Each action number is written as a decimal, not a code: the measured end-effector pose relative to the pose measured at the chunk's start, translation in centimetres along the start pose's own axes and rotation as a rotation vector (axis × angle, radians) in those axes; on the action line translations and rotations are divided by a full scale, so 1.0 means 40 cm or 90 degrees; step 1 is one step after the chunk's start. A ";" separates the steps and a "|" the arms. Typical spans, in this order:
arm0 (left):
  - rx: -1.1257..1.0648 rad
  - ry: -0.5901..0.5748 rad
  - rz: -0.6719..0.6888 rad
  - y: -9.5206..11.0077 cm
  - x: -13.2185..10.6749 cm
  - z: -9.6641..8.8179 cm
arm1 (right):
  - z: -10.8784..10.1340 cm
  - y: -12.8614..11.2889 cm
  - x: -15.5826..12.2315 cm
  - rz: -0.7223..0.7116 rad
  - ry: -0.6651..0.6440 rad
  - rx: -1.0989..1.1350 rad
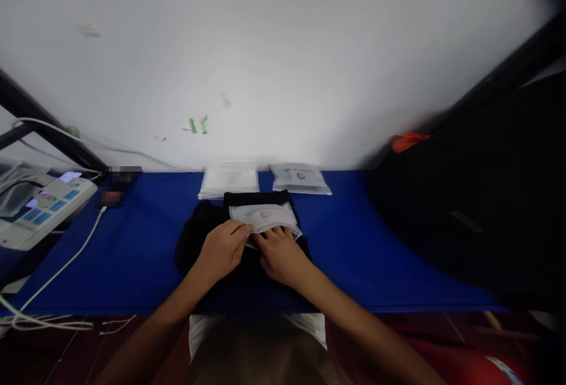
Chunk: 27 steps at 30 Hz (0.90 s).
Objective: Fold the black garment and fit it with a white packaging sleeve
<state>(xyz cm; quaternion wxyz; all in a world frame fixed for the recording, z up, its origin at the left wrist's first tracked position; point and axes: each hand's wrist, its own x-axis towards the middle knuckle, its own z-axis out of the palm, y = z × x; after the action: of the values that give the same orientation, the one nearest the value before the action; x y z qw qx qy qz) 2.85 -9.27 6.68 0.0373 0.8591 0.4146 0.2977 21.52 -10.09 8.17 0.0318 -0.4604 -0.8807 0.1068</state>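
A folded black garment (198,237) lies on the blue table (132,249) in front of me. On top of it rests a clear plastic bag (265,217) with a small round mark. My left hand (223,249) and my right hand (280,255) sit side by side on the garment. Both have their fingers curled and pinching the bag's near edge.
A stack of clear bags (229,180) and a second packet (299,177) lie by the white wall. A white power strip (42,211) with cables sits at the left. A large black mass (477,220) fills the right side, with something orange (409,141) behind it.
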 end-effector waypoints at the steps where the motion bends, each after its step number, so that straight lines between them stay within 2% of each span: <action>1: -0.006 0.002 -0.003 0.002 -0.001 0.003 | -0.001 0.005 0.000 0.004 -0.013 0.000; 5: -0.030 0.005 -0.008 0.009 -0.007 0.008 | -0.009 0.022 0.004 -0.015 -0.026 0.017; 9: -0.036 -0.001 -0.010 0.007 -0.011 0.007 | -0.004 0.030 0.014 -0.013 -0.025 -0.025; 14: -0.030 -0.006 -0.018 -0.008 -0.016 0.008 | 0.020 0.027 0.010 -0.084 0.022 -0.043; 17: -0.025 -0.010 -0.020 -0.016 -0.018 0.008 | 0.018 0.025 -0.004 -0.112 0.023 -0.027; 23: -0.061 -0.044 -0.014 -0.016 -0.020 0.004 | -0.034 0.045 -0.036 -0.236 -0.010 0.094; 27: -0.109 -0.093 0.026 -0.007 -0.022 0.004 | -0.072 0.071 -0.065 -0.259 0.014 0.290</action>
<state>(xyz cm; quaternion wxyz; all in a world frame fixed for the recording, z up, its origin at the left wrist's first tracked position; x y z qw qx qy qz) 2.33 -9.72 6.03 0.1349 0.8804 0.3664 0.2692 25.73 -10.20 10.47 0.1646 -0.2569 -0.9079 0.2875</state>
